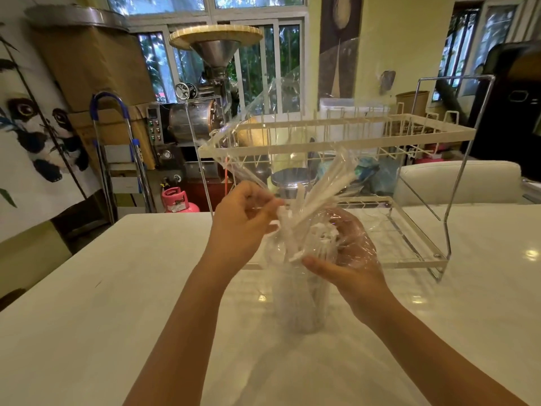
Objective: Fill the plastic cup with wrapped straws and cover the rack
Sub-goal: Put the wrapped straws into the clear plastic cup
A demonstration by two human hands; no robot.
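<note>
Straws going into the cup.
My left hand point(244, 213) pinches the wrapped straws point(319, 197) above the plastic cup point(298, 300); my right hand point(348, 259) grips the cup's rim, rack point(351, 133) just behind.

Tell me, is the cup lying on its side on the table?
No, the cup stands upright on the table, with straws sticking out of its top.

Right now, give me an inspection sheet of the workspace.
Surface: white glossy table, bare around the work.
Job's things: clear plastic cup upright, wrapped straws fanning from its mouth; two-tier rack behind, with clear film at its left end.
Clutter: nothing seen.
Hands: left hand pinching straw ends; right hand around the straw bundle at the cup's mouth.
Cables: nothing seen.
Surroundings: metal machine, stepladder, pink gas canister, windows.
</note>
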